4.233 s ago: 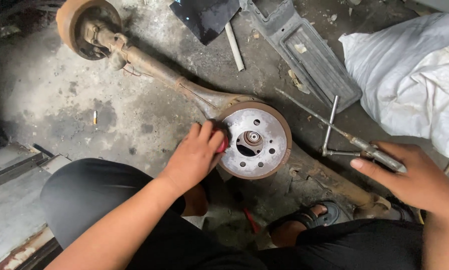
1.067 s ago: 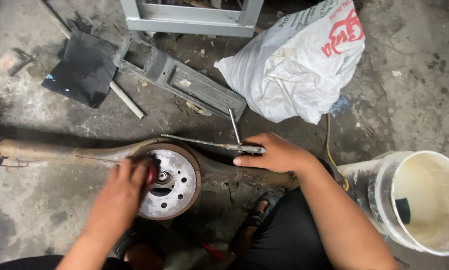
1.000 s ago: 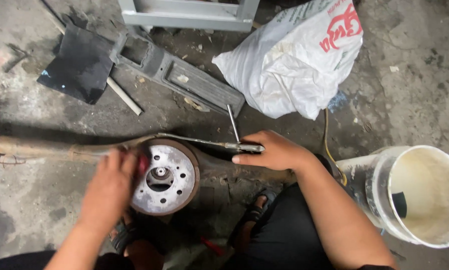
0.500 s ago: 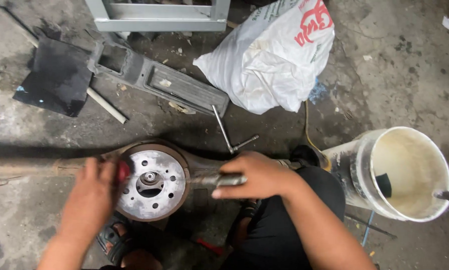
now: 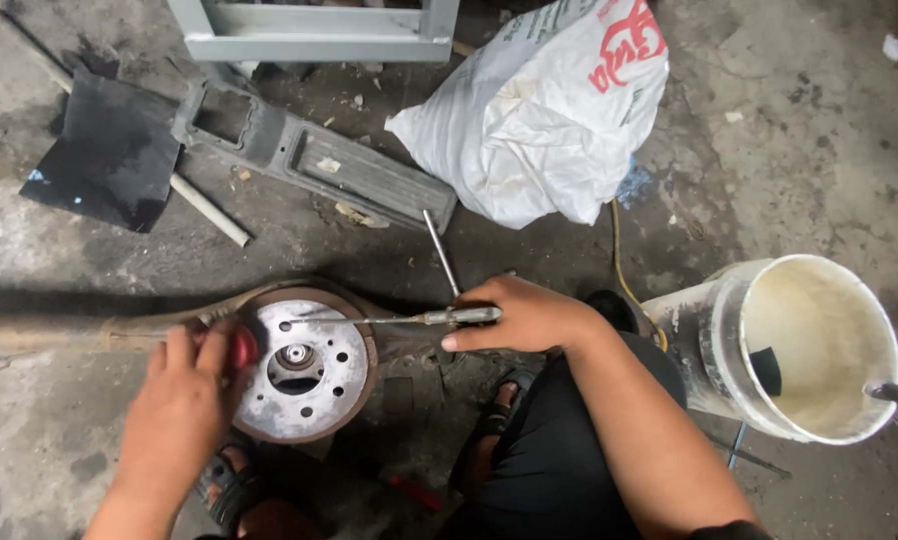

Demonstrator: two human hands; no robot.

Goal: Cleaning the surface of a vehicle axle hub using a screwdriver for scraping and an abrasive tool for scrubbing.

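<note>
- Left hand [image 5: 179, 400] is curled around a small red thing [image 5: 243, 347] at the brake disc's [image 5: 304, 372] edge.
- Right hand [image 5: 524, 315] is closed on a long screwdriver [image 5: 389, 320] lying across the disc on the floor [image 5: 789, 130].

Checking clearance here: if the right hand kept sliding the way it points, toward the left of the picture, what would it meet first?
Probably the round brake hub: the right hand holds a long tool whose shaft already lies over its top edge, toward the left hand. Depth is unclear.
</note>
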